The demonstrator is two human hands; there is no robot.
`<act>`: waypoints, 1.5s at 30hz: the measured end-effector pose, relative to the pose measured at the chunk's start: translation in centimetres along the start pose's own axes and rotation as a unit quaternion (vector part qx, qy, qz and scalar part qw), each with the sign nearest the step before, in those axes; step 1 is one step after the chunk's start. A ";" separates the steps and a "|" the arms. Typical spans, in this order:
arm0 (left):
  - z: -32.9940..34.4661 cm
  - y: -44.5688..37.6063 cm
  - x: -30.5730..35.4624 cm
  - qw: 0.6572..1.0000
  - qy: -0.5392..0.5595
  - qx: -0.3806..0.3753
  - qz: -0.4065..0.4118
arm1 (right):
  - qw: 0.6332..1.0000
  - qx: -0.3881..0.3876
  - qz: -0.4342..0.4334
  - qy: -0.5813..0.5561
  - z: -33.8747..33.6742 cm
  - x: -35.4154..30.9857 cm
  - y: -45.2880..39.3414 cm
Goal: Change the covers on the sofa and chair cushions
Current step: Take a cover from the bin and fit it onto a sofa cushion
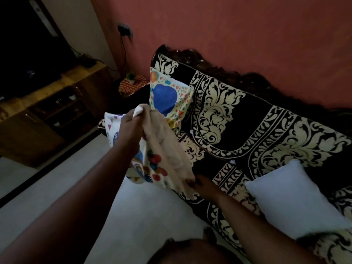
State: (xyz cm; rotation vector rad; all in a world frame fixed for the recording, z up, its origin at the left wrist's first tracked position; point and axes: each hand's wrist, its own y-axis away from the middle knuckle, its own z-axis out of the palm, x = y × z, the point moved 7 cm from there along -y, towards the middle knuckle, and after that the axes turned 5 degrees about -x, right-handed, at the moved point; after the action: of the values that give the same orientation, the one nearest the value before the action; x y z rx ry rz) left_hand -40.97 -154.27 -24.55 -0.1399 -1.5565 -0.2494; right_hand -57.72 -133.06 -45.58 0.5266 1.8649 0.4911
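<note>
bare cushion (293, 199) on sofa (238, 119) right | covered cushion (169, 96) against backrest left

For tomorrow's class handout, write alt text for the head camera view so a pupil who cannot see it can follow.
A person's left hand grips the top of a cream printed fabric cushion cover while the right hand pinches its lower edge, above a black sofa with cream floral throw. A bare white cushion lies on the seat; a covered blue-heart cushion leans against the backrest.
</note>
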 end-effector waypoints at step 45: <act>8.8 -14.9 -10.7 0.701 -0.694 -0.165 0.008 | 0.861 0.212 -0.070 0.457 -26.3 -5.9 -6.2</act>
State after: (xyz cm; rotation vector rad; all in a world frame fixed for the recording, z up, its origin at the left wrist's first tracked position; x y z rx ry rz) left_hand -53.08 -165.75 -36.14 -0.7656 -3.0169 -0.4557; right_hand -81.39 -143.68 -35.93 0.4671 2.9468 0.2242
